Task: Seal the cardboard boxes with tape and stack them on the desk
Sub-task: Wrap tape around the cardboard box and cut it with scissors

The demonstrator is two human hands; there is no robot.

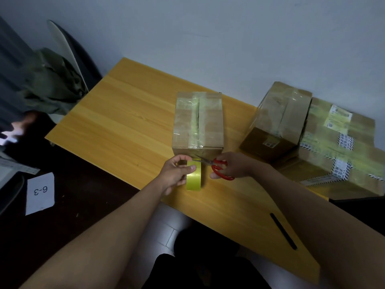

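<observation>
Three boxes in view, and I'd call the job past halfway. The box (198,122) being worked sits mid-desk, near the front edge, with tape already along its top seam and over the near face; from here I judge the strip only needs cutting free. The roll (194,176) of yellow tape stands on edge just in front of that box, with a short run of tape going up to the box's near face. My left hand (177,174) grips the roll, thumb across its outer face and fingers curled through or behind the core. My right hand (233,165) holds the scissors (216,166) by the red handles, fingers threaded through the loops; the blades look slightly parted and point left at the tape between roll and box. Both forearms reach forward from the bottom of the view and converge at the box's near face. Off to the right, one taped box (281,113) rests tilted on a bigger flat box (341,155), so I read a stack as started. Left to do, I think: the cut, pressing the end down, then lifting this box onto that pile. The desk (125,122) is yellow wood; a black pen (283,231) lies near its front right edge.
</observation>
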